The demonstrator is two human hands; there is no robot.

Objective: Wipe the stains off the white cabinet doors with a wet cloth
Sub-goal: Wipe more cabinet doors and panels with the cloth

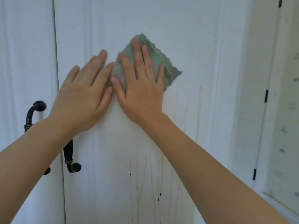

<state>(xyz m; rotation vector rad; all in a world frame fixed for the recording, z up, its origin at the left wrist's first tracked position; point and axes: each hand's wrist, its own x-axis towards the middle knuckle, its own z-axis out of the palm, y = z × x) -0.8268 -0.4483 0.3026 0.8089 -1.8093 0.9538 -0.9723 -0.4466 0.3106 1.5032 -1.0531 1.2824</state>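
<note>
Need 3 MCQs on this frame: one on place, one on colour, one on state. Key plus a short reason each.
1. Where do the drip stains lie relative to the cloth?
A. above it
B. below it
C. only on the left door

2. What colour are the door handles?
A. dark
B. white
C. gold

3. How does the right hand meet the cloth?
A. bunches it in a fist
B. pinches one corner
C. presses it flat with spread fingers

Key: 1 B, the streaks run down the right door beneath the cloth. 2 A, both handles look near black against white. 3 C, straight fingers lie across the cloth; the left hand lies flat beside it.
</note>
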